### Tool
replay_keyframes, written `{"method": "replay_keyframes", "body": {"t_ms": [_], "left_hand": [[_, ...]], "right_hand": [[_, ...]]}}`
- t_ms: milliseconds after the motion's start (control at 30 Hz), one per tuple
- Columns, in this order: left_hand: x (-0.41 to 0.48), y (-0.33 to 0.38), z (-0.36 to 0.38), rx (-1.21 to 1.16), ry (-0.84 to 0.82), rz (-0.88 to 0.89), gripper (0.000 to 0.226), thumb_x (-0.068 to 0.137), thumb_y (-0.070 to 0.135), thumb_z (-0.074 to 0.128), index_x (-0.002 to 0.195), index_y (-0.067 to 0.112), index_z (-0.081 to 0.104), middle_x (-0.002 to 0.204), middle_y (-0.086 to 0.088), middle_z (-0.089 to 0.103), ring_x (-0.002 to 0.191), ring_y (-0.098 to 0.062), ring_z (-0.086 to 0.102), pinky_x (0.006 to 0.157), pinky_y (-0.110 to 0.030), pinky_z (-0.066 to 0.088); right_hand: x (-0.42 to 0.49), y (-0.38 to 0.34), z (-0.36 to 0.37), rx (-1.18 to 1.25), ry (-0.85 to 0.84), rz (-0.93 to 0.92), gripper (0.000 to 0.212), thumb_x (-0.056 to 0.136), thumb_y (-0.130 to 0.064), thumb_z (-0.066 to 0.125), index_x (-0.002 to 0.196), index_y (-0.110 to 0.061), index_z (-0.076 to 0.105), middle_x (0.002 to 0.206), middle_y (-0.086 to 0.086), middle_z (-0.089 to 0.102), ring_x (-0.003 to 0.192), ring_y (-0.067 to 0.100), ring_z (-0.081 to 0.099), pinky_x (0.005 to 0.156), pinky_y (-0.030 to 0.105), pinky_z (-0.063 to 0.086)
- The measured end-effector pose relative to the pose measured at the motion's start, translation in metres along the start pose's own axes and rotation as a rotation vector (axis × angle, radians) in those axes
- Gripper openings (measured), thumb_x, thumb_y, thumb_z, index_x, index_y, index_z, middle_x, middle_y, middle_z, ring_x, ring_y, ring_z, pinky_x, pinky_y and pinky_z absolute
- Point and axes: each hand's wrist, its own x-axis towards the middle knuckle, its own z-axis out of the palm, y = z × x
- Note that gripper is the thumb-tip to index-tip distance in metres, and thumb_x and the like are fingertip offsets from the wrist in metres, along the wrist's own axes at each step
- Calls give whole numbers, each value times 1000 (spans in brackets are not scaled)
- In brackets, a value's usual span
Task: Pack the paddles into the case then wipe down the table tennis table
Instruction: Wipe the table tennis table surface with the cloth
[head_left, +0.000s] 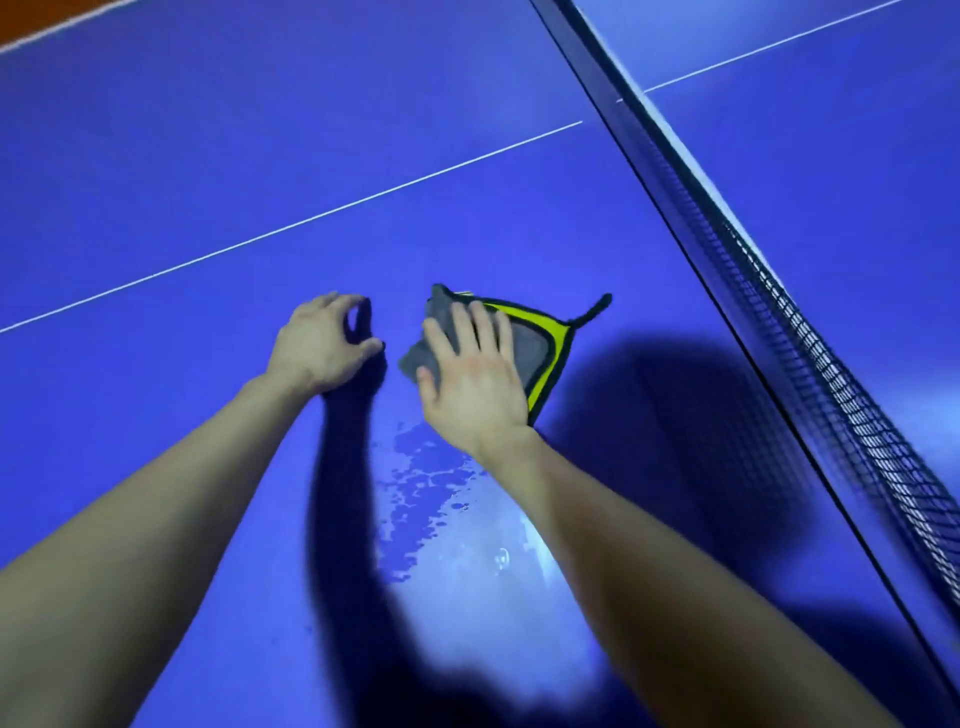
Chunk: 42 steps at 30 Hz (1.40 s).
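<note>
Blue table tennis table (208, 156) is seen from close above, with a smeary wet patch (426, 499) nearest, between the forearms, so the wiping step looks to be in hand; no paddles or case can be seen. Just past it the left hand (317, 348) is propped on the top, fingers curled and nothing held, while the right hand (475, 384) is laid flat, fingers straight, on a grey cloth (524, 338) edged in yellow-green, short of the white line (291, 226) and near the net (779, 322). Next the cloth probably needs dragging back through that wet bit, pressure kept even tbh.
</note>
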Motion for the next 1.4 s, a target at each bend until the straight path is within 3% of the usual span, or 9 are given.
{"method": "replay_keyframes", "body": {"t_ms": [133, 267, 367, 533, 667, 833, 933, 1167, 1400], "left_hand": [[-49, -5, 14, 69, -72, -106, 91, 83, 66, 80, 161, 41, 40, 172, -8, 32, 156, -33, 33, 122, -52, 39], [-58, -4, 27, 119, -141, -97, 96, 94, 68, 66, 170, 41, 14, 179, -5, 9, 164, -31, 15, 121, -57, 39], [-56, -3, 26, 172, -183, -90, 94, 99, 69, 58, 171, 41, 5, 179, -2, 0, 166, -30, 8, 115, -58, 42], [-61, -3, 19, 215, -185, -79, 93, 97, 75, 54, 170, 46, 4, 180, 3, -1, 165, -26, 13, 108, -58, 46], [-62, -3, 18, 193, -178, -79, 94, 95, 76, 57, 169, 47, 7, 179, 2, 3, 163, -29, 22, 108, -59, 46], [-59, -7, 22, 186, -177, -71, 93, 96, 75, 57, 169, 47, 7, 178, 2, 4, 159, -34, 30, 105, -60, 48], [-55, -10, 23, 193, -180, -82, 93, 95, 75, 56, 169, 48, 7, 177, 3, 6, 159, -34, 28, 107, -62, 46], [-56, -9, 21, 139, -183, -103, 96, 94, 73, 62, 169, 46, 9, 179, 1, 5, 164, -31, 16, 113, -63, 43], [-71, 7, 17, -3, -86, -100, 84, 96, 55, 73, 166, 33, 33, 171, -11, 30, 154, -33, 37, 113, -54, 45]], "right_hand": [[6, 56, -21, 11, 63, -73, 55, 93, -49, 60, 139, -19, 63, 139, 11, 61, 133, 38, 53, 120, 55, 36], [-1, 160, -45, -66, 215, 335, 57, 91, -45, 59, 137, -12, 61, 137, 19, 59, 129, 44, 52, 122, 62, 34], [-4, 130, -34, -70, 236, 491, 63, 94, -39, 55, 148, -7, 55, 151, 25, 52, 144, 49, 43, 130, 62, 23], [-37, -19, 0, 30, -33, 34, 63, 103, -39, 51, 160, -13, 47, 166, 24, 42, 160, 46, 27, 134, 56, 13], [-46, 32, -15, 151, 50, -53, 56, 97, -36, 58, 148, -13, 59, 155, 16, 55, 150, 41, 44, 130, 51, 26], [-61, 197, -68, -7, 280, 503, 57, 91, -35, 64, 144, -13, 62, 138, 22, 65, 125, 46, 61, 113, 51, 42], [-62, 175, -59, -69, 321, 698, 63, 95, -36, 58, 152, -10, 56, 150, 27, 57, 136, 50, 54, 120, 54, 36], [-105, -6, -11, 133, -41, -19, 65, 104, -50, 55, 160, -19, 50, 169, 17, 42, 161, 41, 28, 133, 54, 19], [-122, 199, -63, 22, 287, 401, 61, 94, -37, 60, 149, -10, 59, 151, 22, 60, 141, 47, 52, 126, 56, 34]]}}
